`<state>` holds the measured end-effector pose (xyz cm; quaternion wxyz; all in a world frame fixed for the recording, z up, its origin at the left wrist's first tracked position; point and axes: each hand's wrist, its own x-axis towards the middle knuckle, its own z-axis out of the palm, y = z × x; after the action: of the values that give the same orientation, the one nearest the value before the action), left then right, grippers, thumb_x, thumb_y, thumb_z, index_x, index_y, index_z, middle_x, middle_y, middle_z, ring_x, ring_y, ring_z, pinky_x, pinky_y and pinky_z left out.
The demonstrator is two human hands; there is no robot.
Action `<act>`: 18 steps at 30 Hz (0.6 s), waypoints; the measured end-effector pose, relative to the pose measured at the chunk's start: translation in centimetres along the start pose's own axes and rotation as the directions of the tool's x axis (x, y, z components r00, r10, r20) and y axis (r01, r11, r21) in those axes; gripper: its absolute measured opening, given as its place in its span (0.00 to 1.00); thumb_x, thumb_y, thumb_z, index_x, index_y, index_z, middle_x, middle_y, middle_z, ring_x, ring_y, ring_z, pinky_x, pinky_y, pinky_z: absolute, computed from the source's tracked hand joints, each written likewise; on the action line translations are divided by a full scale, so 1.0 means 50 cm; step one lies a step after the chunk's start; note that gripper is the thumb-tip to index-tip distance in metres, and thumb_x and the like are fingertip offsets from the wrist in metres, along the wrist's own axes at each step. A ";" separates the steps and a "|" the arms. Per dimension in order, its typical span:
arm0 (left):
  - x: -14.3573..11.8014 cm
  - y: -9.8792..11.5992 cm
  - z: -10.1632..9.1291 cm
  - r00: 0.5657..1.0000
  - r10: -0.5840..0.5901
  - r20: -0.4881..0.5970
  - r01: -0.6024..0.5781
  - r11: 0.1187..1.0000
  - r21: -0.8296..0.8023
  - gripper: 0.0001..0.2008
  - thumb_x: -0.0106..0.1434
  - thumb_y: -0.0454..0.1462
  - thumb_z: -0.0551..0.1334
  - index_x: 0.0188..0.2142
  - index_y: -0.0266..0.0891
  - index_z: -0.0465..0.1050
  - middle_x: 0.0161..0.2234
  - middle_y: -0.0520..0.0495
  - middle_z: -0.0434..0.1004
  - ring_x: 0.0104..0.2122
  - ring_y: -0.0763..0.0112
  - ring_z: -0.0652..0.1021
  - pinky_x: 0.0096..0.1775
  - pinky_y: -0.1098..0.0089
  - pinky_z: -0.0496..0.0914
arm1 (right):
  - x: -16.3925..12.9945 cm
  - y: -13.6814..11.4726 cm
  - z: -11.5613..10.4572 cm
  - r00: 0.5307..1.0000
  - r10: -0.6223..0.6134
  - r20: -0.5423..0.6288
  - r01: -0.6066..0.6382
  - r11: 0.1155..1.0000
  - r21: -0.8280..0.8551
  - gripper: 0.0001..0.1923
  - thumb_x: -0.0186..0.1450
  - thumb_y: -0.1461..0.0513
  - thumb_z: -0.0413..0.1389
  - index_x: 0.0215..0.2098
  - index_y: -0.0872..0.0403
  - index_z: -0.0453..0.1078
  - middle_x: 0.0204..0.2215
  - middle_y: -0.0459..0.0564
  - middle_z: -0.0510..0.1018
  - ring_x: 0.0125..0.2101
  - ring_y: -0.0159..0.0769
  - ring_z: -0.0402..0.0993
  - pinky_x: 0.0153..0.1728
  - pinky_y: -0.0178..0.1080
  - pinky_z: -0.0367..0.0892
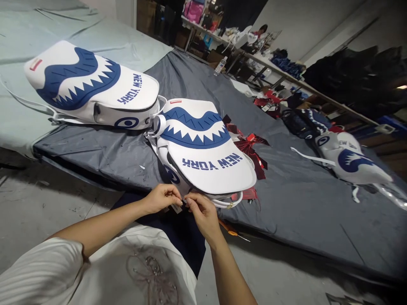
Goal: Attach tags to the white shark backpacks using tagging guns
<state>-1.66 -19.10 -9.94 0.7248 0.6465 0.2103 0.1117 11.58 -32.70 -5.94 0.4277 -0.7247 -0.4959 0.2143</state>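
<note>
A white backpack (203, 169) with a blue shark-mouth print and "NEW YORK" lettering lies in front of me at the table's near edge. At its near lower side, my left hand (163, 198) is closed in a pinch. Just beside it, my right hand (202, 212) also pinches, its fingertips almost meeting those of the left. What is between the fingers is too small to make out. A small pale tag (177, 208) hangs right below the fingertips. Red and black hang tags (252, 146) lie in a bunch along the backpack's right side.
A matching white backpack (92, 80) lies to the left. More bags (346, 152) lie on the right of the grey-covered table (299, 203). Orange-handled scissors (233, 233) stick out at the near edge. A plastic bottle (220, 66) stands at the back; a person (262, 29) is far behind.
</note>
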 end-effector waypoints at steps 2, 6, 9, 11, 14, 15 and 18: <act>-0.004 -0.001 -0.004 1.000 0.001 -0.007 -0.001 1.000 0.020 0.10 0.57 0.41 0.69 0.29 0.35 0.78 0.22 0.52 0.77 0.22 0.77 0.73 0.27 0.76 0.66 | 0.005 -0.003 -0.003 0.995 -0.096 0.034 0.099 0.992 -0.082 0.08 0.70 0.63 0.54 0.38 0.51 0.76 0.33 0.48 0.80 0.36 0.37 0.77 0.39 0.37 0.71; -0.011 -0.002 -0.011 0.998 0.067 0.013 -0.068 0.982 0.178 0.08 0.62 0.40 0.66 0.33 0.38 0.81 0.27 0.52 0.81 0.28 0.74 0.78 0.34 0.74 0.69 | 0.010 -0.008 -0.005 0.975 -0.187 0.122 0.210 0.953 -0.216 0.09 0.71 0.66 0.52 0.40 0.53 0.74 0.34 0.50 0.78 0.36 0.36 0.76 0.39 0.36 0.69; -0.009 -0.007 -0.012 0.989 0.136 0.058 -0.148 0.925 0.350 0.08 0.65 0.40 0.64 0.36 0.40 0.81 0.33 0.50 0.84 0.33 0.73 0.80 0.38 0.74 0.70 | 0.010 -0.013 -0.008 0.965 -0.183 0.188 0.233 0.926 -0.298 0.10 0.71 0.67 0.49 0.40 0.53 0.73 0.34 0.50 0.76 0.34 0.35 0.74 0.36 0.34 0.67; -0.008 -0.008 -0.010 0.985 0.154 0.083 -0.175 0.887 0.427 0.08 0.67 0.40 0.62 0.37 0.40 0.80 0.35 0.49 0.84 0.35 0.72 0.80 0.40 0.74 0.69 | 0.009 -0.015 -0.010 0.951 -0.186 0.245 0.272 0.882 -0.385 0.12 0.71 0.67 0.48 0.41 0.54 0.73 0.34 0.50 0.75 0.33 0.35 0.74 0.35 0.34 0.66; -0.007 -0.003 -0.005 0.980 0.153 0.127 -0.197 0.828 0.524 0.07 0.66 0.39 0.64 0.35 0.40 0.79 0.34 0.49 0.83 0.35 0.71 0.80 0.38 0.73 0.68 | 0.005 -0.005 -0.013 0.920 -0.220 0.325 0.371 0.758 -0.536 0.13 0.72 0.66 0.46 0.38 0.53 0.73 0.30 0.49 0.73 0.28 0.35 0.72 0.30 0.35 0.63; -0.006 -0.001 -0.004 0.979 0.150 0.136 -0.201 0.803 0.560 0.06 0.64 0.39 0.65 0.34 0.40 0.79 0.34 0.50 0.82 0.35 0.70 0.80 0.37 0.73 0.67 | 0.004 0.004 -0.013 0.908 -0.237 0.346 0.403 0.720 -0.565 0.14 0.72 0.67 0.45 0.36 0.53 0.72 0.29 0.49 0.72 0.27 0.35 0.71 0.29 0.35 0.62; 0.004 0.004 0.001 0.983 0.133 0.128 -0.184 0.730 0.658 0.06 0.60 0.39 0.69 0.31 0.40 0.75 0.33 0.52 0.82 0.34 0.70 0.79 0.32 0.74 0.64 | 0.010 0.044 -0.010 0.872 -0.263 0.412 0.468 0.692 -0.549 0.14 0.70 0.67 0.45 0.36 0.52 0.71 0.29 0.48 0.72 0.24 0.33 0.72 0.26 0.35 0.61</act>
<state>-1.47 -19.02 -9.76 0.4404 0.8819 0.1542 0.0671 13.35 -32.78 -7.45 0.1116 -0.6687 -0.7333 0.0516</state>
